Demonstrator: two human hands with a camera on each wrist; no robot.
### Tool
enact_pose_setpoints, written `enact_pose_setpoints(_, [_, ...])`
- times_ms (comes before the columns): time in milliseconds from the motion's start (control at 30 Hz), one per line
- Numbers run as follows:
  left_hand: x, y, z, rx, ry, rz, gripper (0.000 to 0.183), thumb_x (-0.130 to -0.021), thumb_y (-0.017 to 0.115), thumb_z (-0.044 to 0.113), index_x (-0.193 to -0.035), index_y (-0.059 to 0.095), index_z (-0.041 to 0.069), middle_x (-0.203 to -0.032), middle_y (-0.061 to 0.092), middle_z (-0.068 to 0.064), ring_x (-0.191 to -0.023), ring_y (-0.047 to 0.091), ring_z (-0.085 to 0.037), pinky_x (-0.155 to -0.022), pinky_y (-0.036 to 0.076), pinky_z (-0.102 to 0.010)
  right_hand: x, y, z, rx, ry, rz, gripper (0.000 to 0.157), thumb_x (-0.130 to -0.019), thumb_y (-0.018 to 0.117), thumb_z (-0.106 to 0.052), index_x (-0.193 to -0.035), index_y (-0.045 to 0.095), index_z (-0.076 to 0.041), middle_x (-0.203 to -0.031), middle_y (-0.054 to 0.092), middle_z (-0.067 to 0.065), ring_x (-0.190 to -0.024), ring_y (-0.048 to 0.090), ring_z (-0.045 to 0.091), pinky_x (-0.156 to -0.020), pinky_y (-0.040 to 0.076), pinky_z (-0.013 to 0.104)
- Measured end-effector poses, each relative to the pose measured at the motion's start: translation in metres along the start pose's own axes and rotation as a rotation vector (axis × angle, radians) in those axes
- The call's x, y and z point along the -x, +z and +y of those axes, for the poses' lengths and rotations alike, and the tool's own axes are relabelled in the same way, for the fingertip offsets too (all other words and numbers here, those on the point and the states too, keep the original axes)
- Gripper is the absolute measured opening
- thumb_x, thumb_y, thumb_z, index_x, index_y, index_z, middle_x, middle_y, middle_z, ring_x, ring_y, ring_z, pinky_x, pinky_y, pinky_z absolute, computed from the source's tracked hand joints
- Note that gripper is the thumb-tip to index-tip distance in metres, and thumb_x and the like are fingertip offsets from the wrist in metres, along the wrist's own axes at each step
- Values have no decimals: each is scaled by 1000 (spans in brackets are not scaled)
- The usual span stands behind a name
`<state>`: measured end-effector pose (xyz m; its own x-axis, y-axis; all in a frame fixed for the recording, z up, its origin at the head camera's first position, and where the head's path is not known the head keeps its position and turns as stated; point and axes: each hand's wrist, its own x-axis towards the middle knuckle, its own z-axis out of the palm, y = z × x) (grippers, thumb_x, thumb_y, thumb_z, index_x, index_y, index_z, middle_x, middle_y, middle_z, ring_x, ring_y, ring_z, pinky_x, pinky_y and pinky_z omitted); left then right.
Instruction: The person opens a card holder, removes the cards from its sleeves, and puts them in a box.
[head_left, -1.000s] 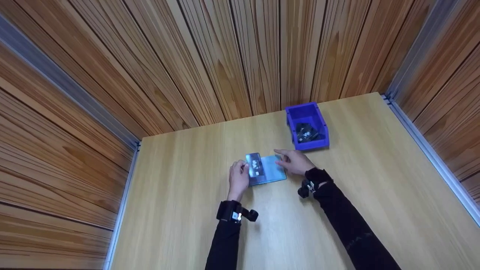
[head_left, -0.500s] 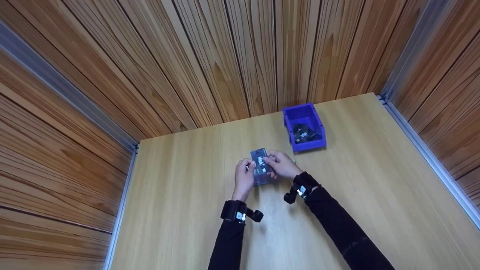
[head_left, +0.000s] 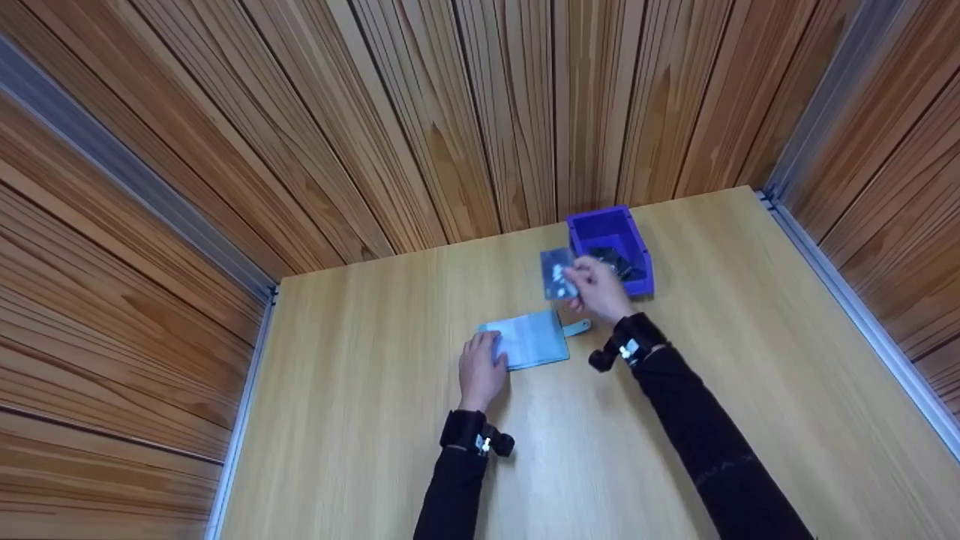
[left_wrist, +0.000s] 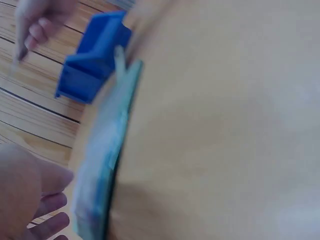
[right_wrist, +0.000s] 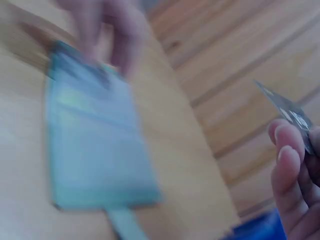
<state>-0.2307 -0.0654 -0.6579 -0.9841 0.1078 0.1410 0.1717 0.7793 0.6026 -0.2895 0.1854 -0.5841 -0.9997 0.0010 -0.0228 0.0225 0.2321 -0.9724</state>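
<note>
My right hand pinches a dark card with white lettering between thumb and fingers, up beside the bin's left side. In the right wrist view the card stands out from the fingertips, seen nearly edge-on. A light blue card holder lies opened out on the table, its snap strap pointing right. My left hand rests at the holder's left end, fingers over its edge. Thumb and fingers of that hand stand apart in the left wrist view, beside the holder.
A purple-blue plastic bin stands at the back right, near the wooden wall. Several dark cards lie in it, partly hidden by my right hand. The wooden table extends around the holder.
The right hand came to the holder, took hold of the dark card and lifted it away towards the bin. The left hand let go of that card and now rests on the holder.
</note>
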Motion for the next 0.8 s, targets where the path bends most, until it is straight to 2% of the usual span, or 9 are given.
enact_pose_setpoints(133, [4, 2, -8, -62, -10, -41, 39, -98, 68, 12, -136, 63, 5, -138, 62, -14, -131, 56, -34, -110, 47, -47, -18, -31, -6, 39, -49, 187, 24, -107, 57, -20, -108, 58, 4, -103, 74, 28, -49, 64, 8, -53, 61, 34])
enact_pose_setpoints(200, [5, 2, -9, -66, -23, -54, 40, -100, 66, 13, -139, 62, 6, -142, 61, -14, -135, 54, -33, -112, 46, -47, -26, -46, -5, 67, -63, 285, 28, -107, 58, -20, -110, 60, 7, -105, 74, 31, -47, 61, 5, -52, 58, 28])
enact_pose_setpoints(300, [7, 3, -8, -67, -52, -80, 42, -103, 62, 16, -144, 59, 8, -148, 57, -13, -140, 50, -31, -115, 44, -46, -33, -63, 1, 177, -49, 432, 32, -106, 60, -23, -112, 67, 8, -108, 75, 27, -61, 64, 7, -62, 54, 23])
enact_pose_setpoints(400, [8, 5, -8, -80, -85, -112, 45, -106, 59, 20, -150, 55, 12, -155, 52, -9, -145, 46, -29, -119, 41, -45, -37, -71, 11, 300, -8, 522, 33, -105, 61, -23, -111, 71, 8, -110, 76, 25, -84, 70, 23, -79, 51, 31])
enact_pose_setpoints(433, [8, 5, -8, -85, -89, -116, 45, -106, 58, 21, -150, 54, 13, -157, 51, -8, -146, 45, -28, -119, 40, -44, -37, -72, 15, 317, 14, 526, 34, -105, 61, -23, -112, 71, 8, -111, 75, 25, -91, 70, 29, -84, 51, 36])
enact_pose_setpoints(533, [8, 6, -9, -88, -86, -118, 45, -107, 57, 22, -151, 53, 14, -158, 51, -6, -147, 44, -27, -120, 39, -43, -38, -69, 30, 360, 57, 511, 34, -104, 61, -23, -110, 72, 8, -111, 75, 27, -101, 70, 39, -91, 51, 48])
enact_pose_setpoints(800, [11, 7, -10, -96, -50, -95, 44, -106, 59, 22, -149, 56, 14, -155, 54, -5, -144, 47, -27, -118, 42, -43, -37, -54, 54, 500, 147, 454, 35, -104, 62, -29, -107, 74, 5, -108, 76, 24, -101, 70, 43, -92, 52, 56])
